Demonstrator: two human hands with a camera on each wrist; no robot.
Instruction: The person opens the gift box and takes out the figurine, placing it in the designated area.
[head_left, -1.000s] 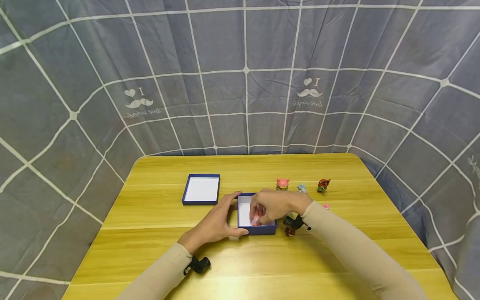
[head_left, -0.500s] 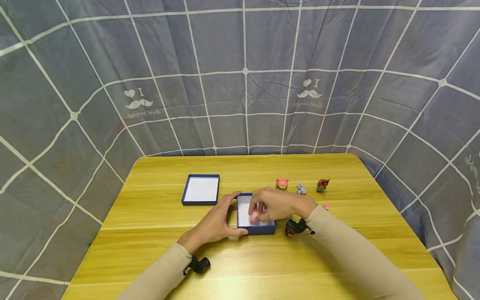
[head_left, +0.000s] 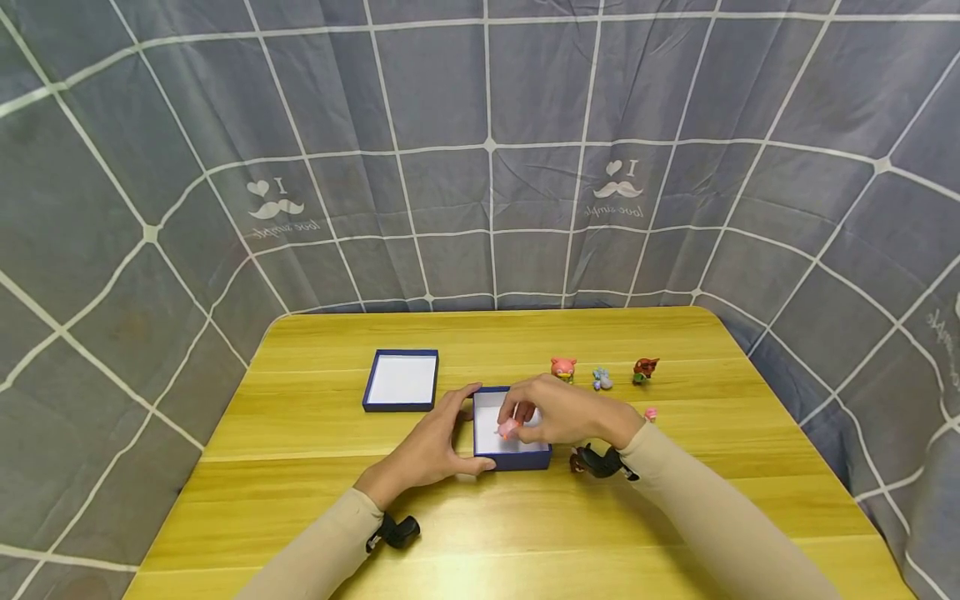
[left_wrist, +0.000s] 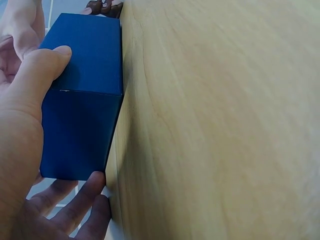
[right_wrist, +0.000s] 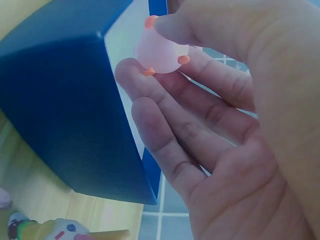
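An uncovered blue box (head_left: 525, 461) with a white inside stands mid-table. My left hand (head_left: 427, 446) grips it from the left; in the left wrist view the thumb presses one blue wall (left_wrist: 82, 135) and the fingers lie round another side. My right hand (head_left: 564, 410) pinches a small pink toy figure (head_left: 507, 429) over the box opening. Up close in the right wrist view, this figure (right_wrist: 162, 52) is round and pale pink with little orange nubs, held between thumb and fingers. Whether it touches the box floor I cannot tell.
The shallow blue lid (head_left: 402, 381), white inside up, lies back left. Behind and right of the box are a pink figure (head_left: 563, 370), a blue-grey figure (head_left: 602, 379), a brown figure (head_left: 644, 371) and a small pink one (head_left: 650, 413). Another brown figure (head_left: 576, 462) sits by the right wrist.
The pink figure has shifted slightly up and left from near the box's front wall, and more of it shows. My right wrist has swung a little right. The left hand keeps its grip.
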